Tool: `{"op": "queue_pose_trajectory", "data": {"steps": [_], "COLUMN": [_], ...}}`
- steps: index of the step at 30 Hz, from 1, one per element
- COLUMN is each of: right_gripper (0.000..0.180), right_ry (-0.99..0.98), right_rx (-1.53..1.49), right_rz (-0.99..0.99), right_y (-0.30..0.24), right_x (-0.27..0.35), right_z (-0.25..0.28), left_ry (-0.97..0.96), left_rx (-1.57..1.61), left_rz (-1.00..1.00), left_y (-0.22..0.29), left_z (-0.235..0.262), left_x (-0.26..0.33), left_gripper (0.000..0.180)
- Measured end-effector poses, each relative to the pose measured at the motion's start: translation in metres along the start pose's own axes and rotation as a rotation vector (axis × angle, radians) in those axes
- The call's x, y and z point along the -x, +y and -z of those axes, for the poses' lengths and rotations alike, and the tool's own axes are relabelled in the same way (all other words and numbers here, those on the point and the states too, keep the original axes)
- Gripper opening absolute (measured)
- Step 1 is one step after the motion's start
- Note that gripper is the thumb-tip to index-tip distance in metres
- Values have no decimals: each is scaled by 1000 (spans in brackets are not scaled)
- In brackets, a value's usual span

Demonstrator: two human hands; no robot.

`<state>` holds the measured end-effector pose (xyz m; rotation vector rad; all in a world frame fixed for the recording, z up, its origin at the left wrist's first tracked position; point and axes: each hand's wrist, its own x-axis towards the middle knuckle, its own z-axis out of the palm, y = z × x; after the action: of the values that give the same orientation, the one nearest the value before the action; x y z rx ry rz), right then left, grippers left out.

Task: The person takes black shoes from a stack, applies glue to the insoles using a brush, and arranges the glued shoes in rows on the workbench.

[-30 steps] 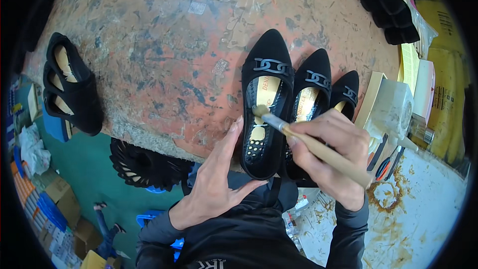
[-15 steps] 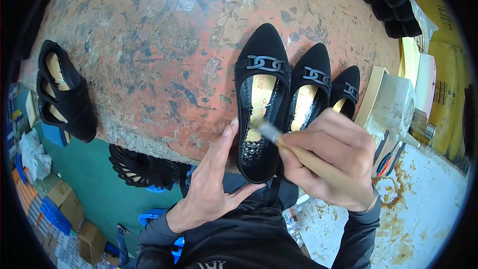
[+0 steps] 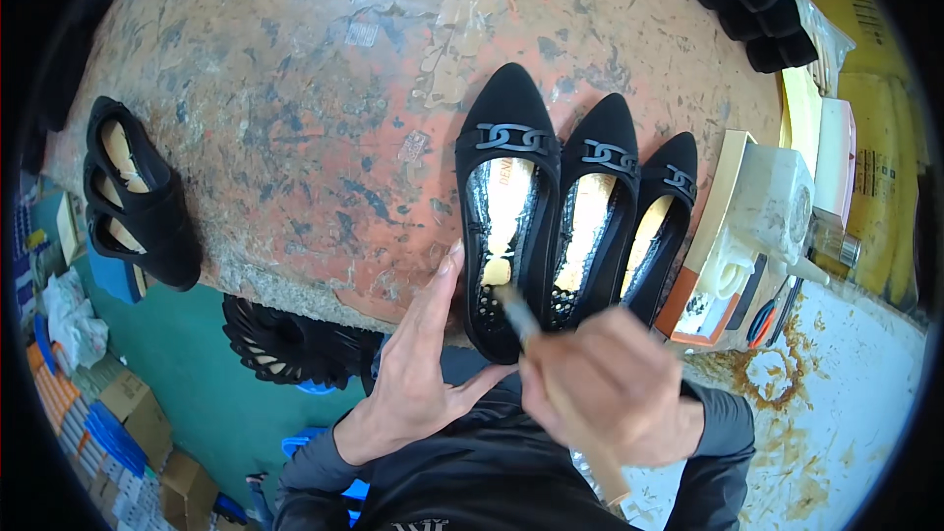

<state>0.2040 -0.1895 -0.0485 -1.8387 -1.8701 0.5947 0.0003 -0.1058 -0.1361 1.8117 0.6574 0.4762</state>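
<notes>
Three black pointed flat shoes with dark chain-link trims stand side by side near the table's front edge. The leftmost flat shoe (image 3: pixel 503 98) is braced by my left hand (image 3: pixel 408 374), whose fingers lie along its left side while the thumb presses at the heel. My right hand (image 3: pixel 610 383), blurred by motion, grips a brush (image 3: pixel 588 454) by its pale handle. The bristles reach into the leftmost shoe's heel area and touch or hover over its insole; I cannot tell which. Gold, shiny insoles show inside the middle flat shoe (image 3: pixel 603 123) and the right flat shoe (image 3: pixel 672 157).
Several black shoes (image 3: pixel 147 197) stand at the table's left edge, and more black shoes (image 3: pixel 752 0) at the far right. A box with a tape dispenser (image 3: pixel 762 202) and scissors (image 3: pixel 762 323) lie at the right. Below the table edge hangs a black ring of shoes (image 3: pixel 285 344).
The brush and my right hand have moved down, from the insole's middle to its heel end. My left hand stays against the leftmost shoe. The whole view has shifted slightly.
</notes>
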Motion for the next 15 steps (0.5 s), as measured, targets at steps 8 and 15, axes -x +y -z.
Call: {"op": "queue_pose_trajectory", "data": {"steps": [8,15], "right_gripper": [18,16], "right_ry": [425,902], "right_rx": [53,-13], "right_rz": [119,-314], "right_y": [26,29], "right_x": [-15,74], "right_z": [8,67], "left_ry": [-19,-160], "left_rx": [-131,-806], "left_rz": [-49,-351], "left_y": [13,54], "left_z": [-14,-88], "left_x": [0,-8], "left_gripper": [117,77]}}
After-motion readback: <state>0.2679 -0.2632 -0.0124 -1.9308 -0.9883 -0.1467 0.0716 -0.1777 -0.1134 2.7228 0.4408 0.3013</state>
